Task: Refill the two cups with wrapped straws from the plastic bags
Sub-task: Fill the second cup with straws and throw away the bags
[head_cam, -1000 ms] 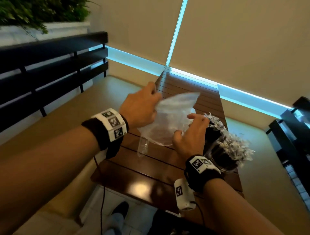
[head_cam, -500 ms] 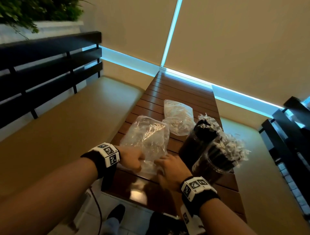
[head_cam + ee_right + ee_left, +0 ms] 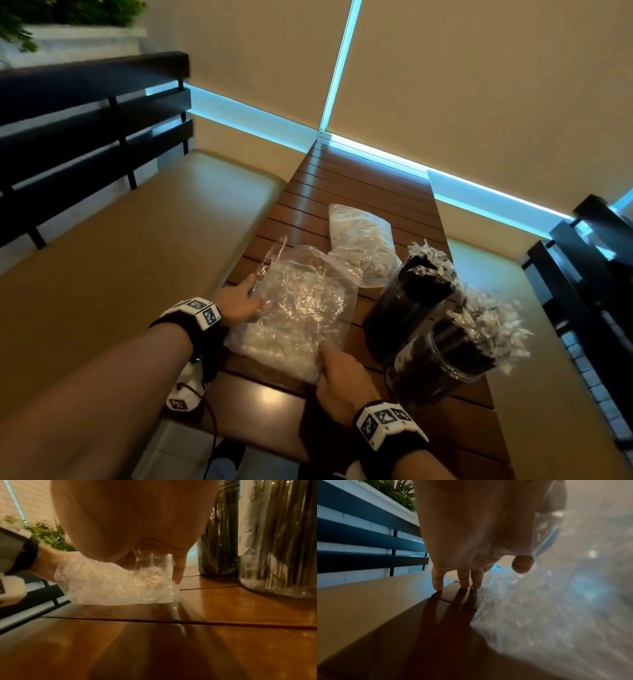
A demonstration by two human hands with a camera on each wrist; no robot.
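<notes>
Both hands are now lowered to the wooden table (image 3: 346, 178): the left hand (image 3: 236, 301) is laid open beside the near plastic bag (image 3: 301, 308), which the right hand (image 3: 339, 380) pinches at its corner. A second ago this bag was held aloft; now it lies flat beside the far bag (image 3: 359, 240). Both cups (image 3: 442, 359) are seen crammed with wrapped straws (image 3: 489, 325), so refilling is judged essentially finished.

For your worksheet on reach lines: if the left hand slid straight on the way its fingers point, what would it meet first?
The left hand points along the table's left edge; only bare slats seem ahead, the near plastic bag brushing alongside. Depth is uncertain.
</notes>
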